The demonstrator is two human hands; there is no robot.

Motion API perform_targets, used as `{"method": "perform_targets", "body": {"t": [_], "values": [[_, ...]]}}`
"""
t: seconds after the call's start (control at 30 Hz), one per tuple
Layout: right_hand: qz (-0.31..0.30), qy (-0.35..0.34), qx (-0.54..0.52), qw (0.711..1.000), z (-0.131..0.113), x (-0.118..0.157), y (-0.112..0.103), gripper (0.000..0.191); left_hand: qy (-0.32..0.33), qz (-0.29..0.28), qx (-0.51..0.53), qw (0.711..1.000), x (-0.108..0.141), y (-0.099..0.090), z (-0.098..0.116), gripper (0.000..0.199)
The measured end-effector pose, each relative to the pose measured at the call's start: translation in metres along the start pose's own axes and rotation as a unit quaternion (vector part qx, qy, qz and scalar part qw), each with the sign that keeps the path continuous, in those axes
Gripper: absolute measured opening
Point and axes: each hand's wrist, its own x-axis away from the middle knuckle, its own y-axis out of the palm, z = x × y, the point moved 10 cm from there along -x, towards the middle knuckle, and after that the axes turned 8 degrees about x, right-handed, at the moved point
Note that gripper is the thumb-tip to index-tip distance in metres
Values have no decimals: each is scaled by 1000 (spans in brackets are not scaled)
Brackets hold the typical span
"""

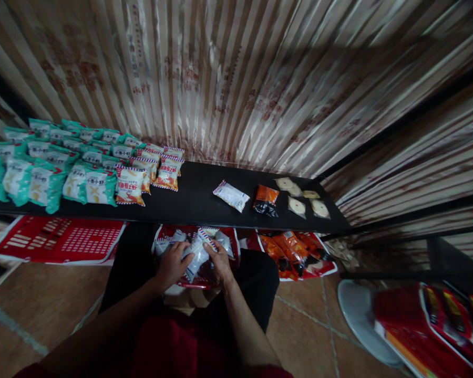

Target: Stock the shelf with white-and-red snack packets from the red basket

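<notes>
Over a red basket (pixel 236 247) between my knees, a silvery-white snack packet (pixel 197 252) with a striped edge is held between both hands. My left hand (pixel 174 266) has its fingers curled against the packet's left side. On the other side, my right hand (pixel 219 261) grips it with the thumb on top. More whitish packets (pixel 167 242) lie in the basket beneath. On the black shelf ahead, one white packet (pixel 231 196) lies face down, next to an orange and black packet (pixel 266 200).
Rows of teal packets (pixel 96 186) and several orange-white packets (pixel 130 185) stand on the black shelf (pixel 197 197) at left. Round items in clear wrap (pixel 297 206) lie right. Below are a red basket (pixel 82 239) and orange packets (pixel 291 247); a grey stool (pixel 358 320) stands right.
</notes>
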Motion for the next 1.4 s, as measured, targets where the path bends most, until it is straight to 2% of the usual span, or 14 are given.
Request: {"method": "perform_targets", "body": {"t": [0.17,0.27,0.33,0.43,0.5,0.57,0.7,0.8,0.97,1.1,1.27,1.4], "values": [[-20,36,-36,998,2,-3,2,53,-78,-9,67,995,1,9,-26,30],[-38,32,-31,998,-3,-4,5,54,-136,-30,173,975,2,23,-46,41],[-57,30,-40,997,-6,-4,9,55,-163,-57,283,943,3,33,-51,49],[-81,32,-37,996,-10,-5,13,55,-195,-118,435,871,7,45,-42,54],[-88,34,-21,995,-11,-6,14,57,-218,-150,479,837,12,48,-33,52],[-97,35,-11,995,-13,-6,16,59,-238,-159,491,823,16,45,-27,51],[-118,31,-8,992,-18,-7,22,61,-251,-140,524,802,19,38,-20,52],[-109,23,0,994,-21,-7,24,62,-256,-116,542,792,20,37,-19,56],[-80,3,12,997,-23,0,31,50,-257,-43,544,798,19,31,-25,59],[-97,-7,34,995,-20,10,42,46,-255,10,553,793,18,26,-34,55],[-138,-8,4,990,-17,24,50,41,-283,50,553,782,18,23,-45,55],[-133,-6,-17,991,-18,30,50,41,-276,69,554,783,16,17,-41,59]]}}
